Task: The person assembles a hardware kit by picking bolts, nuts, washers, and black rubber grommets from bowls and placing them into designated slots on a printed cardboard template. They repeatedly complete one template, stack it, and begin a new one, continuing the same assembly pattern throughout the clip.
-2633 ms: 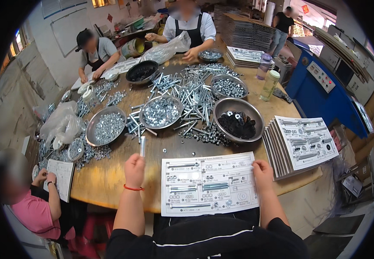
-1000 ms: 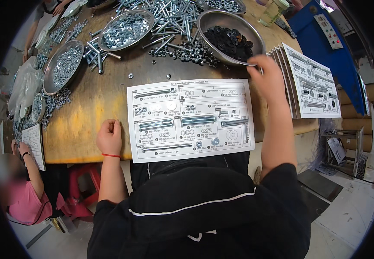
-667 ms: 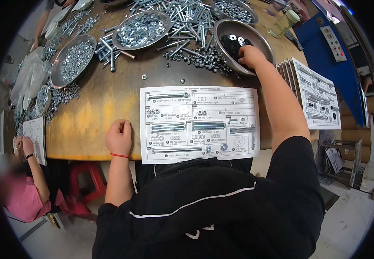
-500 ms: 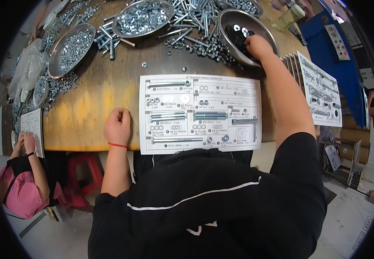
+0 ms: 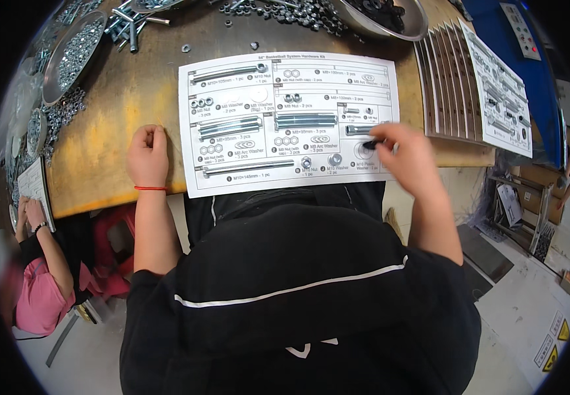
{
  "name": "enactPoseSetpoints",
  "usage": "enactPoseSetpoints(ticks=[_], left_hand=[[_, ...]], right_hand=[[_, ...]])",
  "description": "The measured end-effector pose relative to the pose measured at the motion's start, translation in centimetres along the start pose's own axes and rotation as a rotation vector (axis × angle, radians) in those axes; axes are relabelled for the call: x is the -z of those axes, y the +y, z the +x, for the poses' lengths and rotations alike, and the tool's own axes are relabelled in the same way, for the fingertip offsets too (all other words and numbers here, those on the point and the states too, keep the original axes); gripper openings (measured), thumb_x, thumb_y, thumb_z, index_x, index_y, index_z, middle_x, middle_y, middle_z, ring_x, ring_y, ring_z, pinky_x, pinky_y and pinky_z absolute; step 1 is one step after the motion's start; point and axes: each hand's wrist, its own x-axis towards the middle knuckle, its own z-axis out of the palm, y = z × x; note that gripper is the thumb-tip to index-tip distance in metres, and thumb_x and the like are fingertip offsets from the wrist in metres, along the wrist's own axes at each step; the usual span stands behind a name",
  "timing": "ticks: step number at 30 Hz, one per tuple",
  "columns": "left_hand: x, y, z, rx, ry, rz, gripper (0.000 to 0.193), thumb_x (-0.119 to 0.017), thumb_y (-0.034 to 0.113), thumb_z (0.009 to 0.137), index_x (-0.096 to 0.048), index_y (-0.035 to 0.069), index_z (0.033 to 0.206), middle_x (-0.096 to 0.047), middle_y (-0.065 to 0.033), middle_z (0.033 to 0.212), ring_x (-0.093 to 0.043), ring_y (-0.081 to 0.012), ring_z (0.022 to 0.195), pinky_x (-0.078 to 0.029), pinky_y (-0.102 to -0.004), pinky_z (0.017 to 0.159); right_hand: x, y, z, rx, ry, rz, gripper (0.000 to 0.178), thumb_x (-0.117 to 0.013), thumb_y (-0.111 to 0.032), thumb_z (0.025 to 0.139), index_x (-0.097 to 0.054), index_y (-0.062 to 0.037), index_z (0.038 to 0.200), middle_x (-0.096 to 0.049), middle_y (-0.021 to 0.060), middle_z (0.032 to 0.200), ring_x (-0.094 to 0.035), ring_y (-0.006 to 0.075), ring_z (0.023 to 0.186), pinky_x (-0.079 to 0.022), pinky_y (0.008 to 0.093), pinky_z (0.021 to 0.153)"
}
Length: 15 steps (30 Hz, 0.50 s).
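Observation:
A white printed hardware card lies in front of me at the table's edge, with bolts, nuts and washers set on its pictures. My right hand is over the card's lower right corner, its fingertips pinching a small black washer; whether there is more than one cannot be told. The washer is beside a printed ring outline. Left of the card, my left hand rests closed on the table; its curled fingers hide whatever may be in them.
A metal bowl of black pieces stands at the far right, near upright cards in a rack. Loose nuts lie along the back. A bowl of nuts is at the left, and a person in pink works beyond it.
My right hand has left the bowl of black pieces and come back to the card with a black washer. My left hand stays closed beside the card. The view has shifted.

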Motion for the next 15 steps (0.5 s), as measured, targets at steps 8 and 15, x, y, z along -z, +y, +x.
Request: enactPoseSetpoints(ticks=[8, 15], left_hand=[[0.1, 0.0, -0.1, -0.003, 0.0, 0.073, 0.021, -0.065, 0.028, 0.09, -0.069, 0.008, 0.091, -0.063, 0.0004, 0.07, -0.055, -0.0098, 0.063, -0.045, -0.0267, 0.062], [0.3, 0.3, -0.1, 0.02, 0.007, 0.043, 0.02, -0.066, 0.025, 0.09, -0.069, 0.006, 0.095, -0.064, 0.0001, 0.073, -0.056, -0.0095, 0.067, -0.046, -0.0259, 0.065]], right_hand=[[-5.0, 2.7, -2.3, 0.151, 0.339, -0.117, 0.019, -0.063, 0.002, 0.077, -0.068, -0.006, 0.093, -0.063, 0.0075, 0.097, -0.063, 0.0299, 0.082, -0.052, 0.0388, 0.07], [-4.5, 2.2, -3.7, -0.079, 0.266, -0.202, 0.03, -0.073, -0.012, 0.076, -0.065, -0.0075, 0.104, -0.062, 0.0088, 0.091, -0.063, 0.0287, 0.08, -0.051, 0.0381, 0.068]])
